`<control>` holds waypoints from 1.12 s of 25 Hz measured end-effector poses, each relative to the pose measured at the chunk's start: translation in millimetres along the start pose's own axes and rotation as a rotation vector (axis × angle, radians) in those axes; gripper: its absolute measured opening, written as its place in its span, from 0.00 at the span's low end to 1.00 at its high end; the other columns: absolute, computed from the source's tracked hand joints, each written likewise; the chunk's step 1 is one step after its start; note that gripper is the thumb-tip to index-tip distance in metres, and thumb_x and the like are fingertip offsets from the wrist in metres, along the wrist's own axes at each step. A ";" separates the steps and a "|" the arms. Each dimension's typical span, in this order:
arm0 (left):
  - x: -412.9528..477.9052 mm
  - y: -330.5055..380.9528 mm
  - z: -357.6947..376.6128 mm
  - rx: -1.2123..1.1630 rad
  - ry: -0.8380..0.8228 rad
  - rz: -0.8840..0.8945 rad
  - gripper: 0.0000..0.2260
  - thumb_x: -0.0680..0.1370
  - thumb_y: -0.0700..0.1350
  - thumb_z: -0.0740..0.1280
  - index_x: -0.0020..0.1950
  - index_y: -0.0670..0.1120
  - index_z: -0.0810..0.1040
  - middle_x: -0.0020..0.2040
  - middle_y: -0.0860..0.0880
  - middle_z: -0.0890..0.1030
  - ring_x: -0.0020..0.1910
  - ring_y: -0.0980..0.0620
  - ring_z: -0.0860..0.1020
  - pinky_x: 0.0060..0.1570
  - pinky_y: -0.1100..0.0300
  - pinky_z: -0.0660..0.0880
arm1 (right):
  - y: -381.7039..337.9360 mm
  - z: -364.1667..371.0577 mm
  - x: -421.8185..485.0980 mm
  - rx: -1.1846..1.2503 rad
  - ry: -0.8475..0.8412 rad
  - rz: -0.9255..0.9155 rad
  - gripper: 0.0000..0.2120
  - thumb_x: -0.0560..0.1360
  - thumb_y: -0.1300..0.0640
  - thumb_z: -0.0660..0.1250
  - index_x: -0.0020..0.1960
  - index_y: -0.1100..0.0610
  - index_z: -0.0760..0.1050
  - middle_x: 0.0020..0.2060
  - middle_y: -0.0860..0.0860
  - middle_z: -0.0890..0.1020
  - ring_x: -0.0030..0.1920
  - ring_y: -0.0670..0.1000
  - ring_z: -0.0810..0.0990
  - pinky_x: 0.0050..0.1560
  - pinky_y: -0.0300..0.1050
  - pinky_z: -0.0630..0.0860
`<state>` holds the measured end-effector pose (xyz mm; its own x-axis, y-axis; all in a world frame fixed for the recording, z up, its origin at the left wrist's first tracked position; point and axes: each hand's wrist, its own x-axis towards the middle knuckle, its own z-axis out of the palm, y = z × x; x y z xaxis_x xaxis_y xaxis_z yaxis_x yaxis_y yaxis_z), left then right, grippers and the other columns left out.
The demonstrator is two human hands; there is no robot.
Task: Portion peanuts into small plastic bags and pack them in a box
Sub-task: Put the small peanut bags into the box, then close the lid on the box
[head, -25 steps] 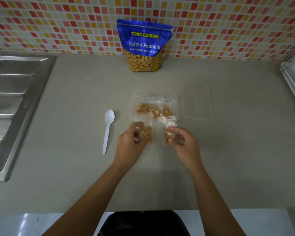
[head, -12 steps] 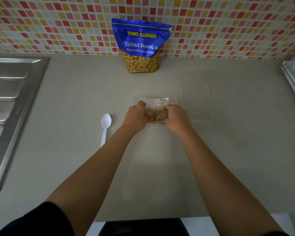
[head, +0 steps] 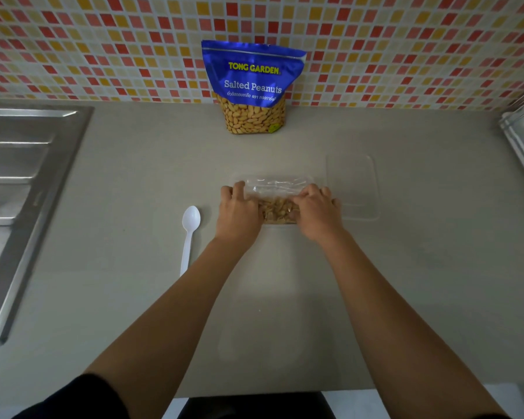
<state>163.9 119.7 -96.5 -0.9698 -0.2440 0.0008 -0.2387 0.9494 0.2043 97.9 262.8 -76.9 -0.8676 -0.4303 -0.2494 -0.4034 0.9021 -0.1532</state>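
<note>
Clear plastic box [head: 277,182], centre of surface [head: 451,267]: contains small bags of peanuts [head: 277,211]. Left hand [head: 238,213] and right hand [head: 316,211] rest on them; grip cannot be told. Blue peanut pouch [head: 253,86] upright behind.

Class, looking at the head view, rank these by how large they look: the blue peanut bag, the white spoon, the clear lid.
1. blue peanut bag, largest, though farthest from the camera
2. clear lid
3. white spoon, about as long as the lid but far narrower
</note>
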 end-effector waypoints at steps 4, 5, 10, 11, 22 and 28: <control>-8.3 -2.0 -2.2 -0.013 0.037 0.004 0.08 0.60 0.43 0.79 0.37 0.46 0.85 0.44 0.38 0.82 0.39 0.36 0.78 0.38 0.55 0.78 | 1.2 3.7 -1.8 -0.004 -0.021 -0.019 0.18 0.77 0.53 0.62 0.66 0.51 0.71 0.65 0.51 0.69 0.65 0.57 0.63 0.62 0.52 0.62; -7.9 -3.3 -1.2 -0.017 0.042 0.016 0.09 0.61 0.42 0.79 0.38 0.44 0.84 0.44 0.38 0.82 0.40 0.35 0.78 0.39 0.55 0.78 | 2.4 4.7 -1.2 0.064 -0.022 -0.016 0.18 0.76 0.52 0.63 0.66 0.51 0.71 0.65 0.51 0.69 0.66 0.57 0.63 0.63 0.52 0.62; 5.0 5.3 -8.4 -0.095 0.075 0.030 0.15 0.76 0.42 0.62 0.59 0.36 0.77 0.63 0.36 0.76 0.62 0.36 0.72 0.61 0.52 0.67 | 31.2 -3.9 -1.9 0.606 0.379 0.168 0.18 0.71 0.55 0.69 0.60 0.55 0.77 0.58 0.58 0.75 0.61 0.58 0.73 0.65 0.44 0.65; 10.1 15.1 -16.7 -0.168 0.090 0.058 0.16 0.76 0.40 0.62 0.61 0.35 0.75 0.63 0.35 0.75 0.62 0.36 0.72 0.62 0.51 0.67 | 41.4 -4.4 -4.3 0.624 0.445 0.259 0.19 0.71 0.57 0.69 0.61 0.58 0.75 0.58 0.60 0.75 0.61 0.59 0.73 0.65 0.45 0.65; 135.4 130.8 9.0 -0.173 -0.391 0.139 0.22 0.79 0.42 0.57 0.72 0.37 0.58 0.73 0.37 0.61 0.70 0.37 0.62 0.66 0.50 0.64 | 112.0 21.6 -15.8 0.549 0.319 0.430 0.41 0.68 0.52 0.73 0.72 0.62 0.55 0.66 0.64 0.70 0.67 0.64 0.67 0.66 0.53 0.66; 162.8 148.2 23.8 -0.122 -0.441 0.023 0.25 0.77 0.42 0.60 0.73 0.43 0.58 0.70 0.40 0.59 0.69 0.38 0.59 0.65 0.48 0.65 | 120.3 22.3 -10.7 0.536 0.322 0.432 0.40 0.67 0.53 0.73 0.71 0.62 0.57 0.64 0.62 0.72 0.64 0.63 0.68 0.65 0.50 0.63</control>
<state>-30.6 225.4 -89.4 -0.9099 -0.0909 -0.4048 -0.2352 0.9168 0.3226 65.1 375.2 -114.0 -0.9915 0.0624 -0.1139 0.1166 0.8138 -0.5694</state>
